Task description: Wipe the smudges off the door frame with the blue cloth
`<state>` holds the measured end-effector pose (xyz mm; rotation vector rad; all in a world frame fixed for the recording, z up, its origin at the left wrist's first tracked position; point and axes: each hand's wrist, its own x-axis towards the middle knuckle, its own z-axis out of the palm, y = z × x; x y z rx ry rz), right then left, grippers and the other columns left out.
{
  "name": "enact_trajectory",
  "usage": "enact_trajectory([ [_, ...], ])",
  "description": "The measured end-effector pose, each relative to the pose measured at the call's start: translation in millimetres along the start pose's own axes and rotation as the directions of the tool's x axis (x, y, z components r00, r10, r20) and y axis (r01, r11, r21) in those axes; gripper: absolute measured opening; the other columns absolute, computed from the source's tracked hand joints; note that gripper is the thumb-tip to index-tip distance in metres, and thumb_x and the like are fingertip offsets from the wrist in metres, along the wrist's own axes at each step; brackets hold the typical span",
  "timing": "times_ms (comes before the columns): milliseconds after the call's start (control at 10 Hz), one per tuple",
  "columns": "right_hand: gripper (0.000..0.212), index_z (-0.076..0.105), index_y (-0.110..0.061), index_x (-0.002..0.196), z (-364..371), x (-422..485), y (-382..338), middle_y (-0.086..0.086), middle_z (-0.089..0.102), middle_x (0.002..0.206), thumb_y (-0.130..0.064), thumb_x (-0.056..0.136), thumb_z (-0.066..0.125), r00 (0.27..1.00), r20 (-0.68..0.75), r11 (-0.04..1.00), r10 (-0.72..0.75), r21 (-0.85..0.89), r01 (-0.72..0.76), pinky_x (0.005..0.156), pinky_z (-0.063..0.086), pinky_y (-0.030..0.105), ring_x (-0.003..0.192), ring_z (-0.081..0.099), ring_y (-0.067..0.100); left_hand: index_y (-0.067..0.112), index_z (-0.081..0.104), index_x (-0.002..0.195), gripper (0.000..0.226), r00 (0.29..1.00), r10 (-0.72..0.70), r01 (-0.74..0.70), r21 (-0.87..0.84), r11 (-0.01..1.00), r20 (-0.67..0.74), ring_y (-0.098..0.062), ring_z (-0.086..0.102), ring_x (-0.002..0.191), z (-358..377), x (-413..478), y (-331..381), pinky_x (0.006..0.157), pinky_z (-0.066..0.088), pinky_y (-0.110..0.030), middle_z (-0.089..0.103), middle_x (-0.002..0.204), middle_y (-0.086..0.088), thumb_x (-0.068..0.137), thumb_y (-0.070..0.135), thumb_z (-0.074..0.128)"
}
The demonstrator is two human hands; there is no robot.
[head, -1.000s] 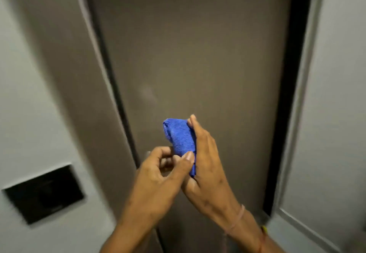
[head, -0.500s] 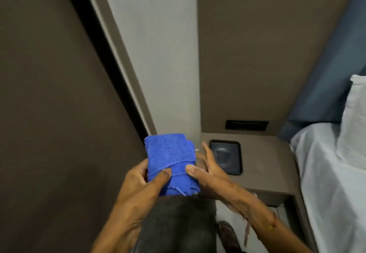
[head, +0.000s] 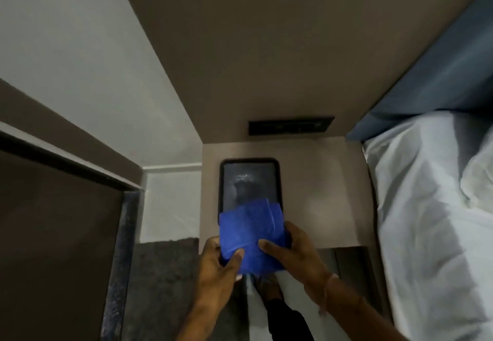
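Note:
The folded blue cloth [head: 250, 234] is held between both hands over the front of a bedside table. My left hand [head: 217, 266] grips its lower left edge with the thumb on top. My right hand [head: 296, 252] holds the right side, thumb pressed on the cloth. The brown door [head: 53, 234] and its dark frame edge [head: 66, 162] lie at the far left, well apart from the cloth and both hands.
A brown bedside table [head: 320, 194] carries a dark phone [head: 249, 180], partly covered by the cloth. A bed with white sheets [head: 432, 220] and a blue headboard [head: 440, 74] fills the right. A dark switch panel [head: 290, 125] sits on the brown wall panel. My foot [head: 269, 287] shows below.
The view has swung right and down, away from the door to the bedside table. The cloth, first pinched upright before the door, now lies flat between both hands over the phone.

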<state>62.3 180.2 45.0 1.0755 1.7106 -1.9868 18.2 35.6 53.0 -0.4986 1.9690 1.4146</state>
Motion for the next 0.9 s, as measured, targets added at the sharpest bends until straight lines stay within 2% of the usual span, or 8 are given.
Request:
enact_trajectory([
  [100, 0.044, 0.051, -0.001, 0.119, -4.7, 70.8, 16.5, 0.020, 0.063, 0.117, -0.012, 0.080, 0.070, 0.999, -0.042, 0.992, 0.014, -0.129, -0.019, 0.089, 0.054, 0.047, 0.103, 0.062, 0.033, 0.010, 0.051, 0.097, 0.016, 1.000, 0.013, -0.013, 0.046, 0.999, -0.003, -0.043, 0.062, 0.093, 26.9, 68.2, -22.1, 0.079, 0.053, -0.058, 0.061, 0.104, -0.025, 0.086, 0.003, 0.060],
  [200, 0.043, 0.054, -0.003, 0.116, -6.0, 133.9, 34.2, 0.019, 0.064, 0.114, -0.018, 0.080, 0.071, 0.996, -0.090, 0.980, 0.014, -0.199, -0.032, 0.090, 0.053, 0.048, 0.103, 0.062, 0.033, 0.003, 0.051, 0.107, 0.022, 0.996, 0.090, -0.088, 0.118, 0.989, -0.009, -0.042, 0.062, 0.094, 44.4, 126.7, -37.3, 0.081, 0.052, -0.058, 0.062, 0.104, -0.025, 0.087, 0.006, 0.058],
  [300, 0.035, 0.054, -0.005, 0.112, -3.9, 182.8, 46.5, 0.014, 0.064, 0.110, -0.021, 0.083, 0.068, 0.994, -0.107, 0.964, -0.014, -0.266, -0.015, 0.078, 0.055, 0.032, 0.101, 0.062, 0.031, 0.005, 0.051, 0.113, 0.027, 0.987, 0.152, -0.135, 0.263, 0.955, -0.046, -0.034, 0.063, 0.093, 56.0, 175.6, -40.2, 0.080, 0.054, -0.052, 0.063, 0.105, -0.019, 0.088, 0.013, 0.058],
  [400, 0.050, 0.041, -0.008, 0.129, -4.2, 213.4, 66.3, 0.018, 0.048, 0.130, -0.020, 0.086, 0.063, 0.990, -0.127, 0.842, -0.068, -0.540, -0.011, 0.095, 0.045, 0.036, 0.118, 0.048, 0.033, 0.006, 0.042, 0.129, 0.042, 0.983, 0.178, -0.135, 0.509, 0.850, -0.037, -0.034, 0.056, 0.110, 66.8, 214.5, -49.4, 0.092, 0.049, -0.050, 0.055, 0.125, -0.019, 0.090, 0.015, 0.055],
  [500, 0.071, 0.018, -0.012, 0.145, -3.3, 221.2, 88.9, 0.017, 0.025, 0.148, -0.017, 0.086, 0.057, 0.958, 0.011, 0.586, -0.285, -0.790, 0.183, 0.108, 0.033, 0.048, 0.131, 0.027, 0.034, 0.010, 0.021, 0.145, 0.064, 0.978, 0.204, -0.176, 0.723, 0.668, 0.049, -0.036, 0.036, 0.131, 73.6, 230.4, -67.3, 0.105, 0.039, -0.047, 0.028, 0.150, -0.019, 0.090, 0.018, 0.054],
  [600, 0.072, 0.011, -0.016, 0.147, -3.3, 226.7, 105.7, 0.010, 0.008, 0.158, -0.013, 0.088, 0.053, 0.930, 0.246, 0.267, -0.274, -0.909, 0.320, 0.111, 0.028, 0.049, 0.141, 0.013, 0.033, 0.019, 0.003, 0.149, 0.075, 0.953, 0.196, -0.296, 0.845, 0.446, 0.230, -0.034, 0.013, 0.143, 73.9, 231.4, -87.8, 0.110, 0.029, -0.047, -0.002, 0.159, -0.013, 0.091, 0.022, 0.051],
  [800, 0.084, -0.007, -0.019, 0.147, 2.2, 227.9, 111.7, 0.006, -0.015, 0.158, -0.009, 0.088, 0.052, 0.959, 0.258, 0.183, -0.118, -0.943, 0.277, 0.117, 0.013, 0.045, 0.144, -0.001, 0.035, 0.022, -0.008, 0.147, 0.083, 0.945, 0.160, -0.318, 0.916, 0.247, 0.285, -0.032, -0.003, 0.145, 66.6, 236.6, -91.7, 0.117, 0.009, -0.049, -0.009, 0.159, -0.014, 0.090, 0.030, 0.052],
  [900, 0.079, -0.007, -0.017, 0.147, 8.7, 219.5, 99.3, 0.008, -0.016, 0.158, -0.017, 0.090, 0.048, 0.974, 0.216, 0.169, -0.072, -0.959, 0.226, 0.117, 0.003, 0.050, 0.144, -0.008, 0.035, 0.018, -0.002, 0.148, 0.077, 0.937, 0.205, -0.335, 0.895, 0.294, 0.283, -0.029, -0.003, 0.145, 58.4, 226.1, -78.8, 0.117, 0.009, -0.047, -0.006, 0.159, -0.012, 0.091, 0.030, 0.049],
])
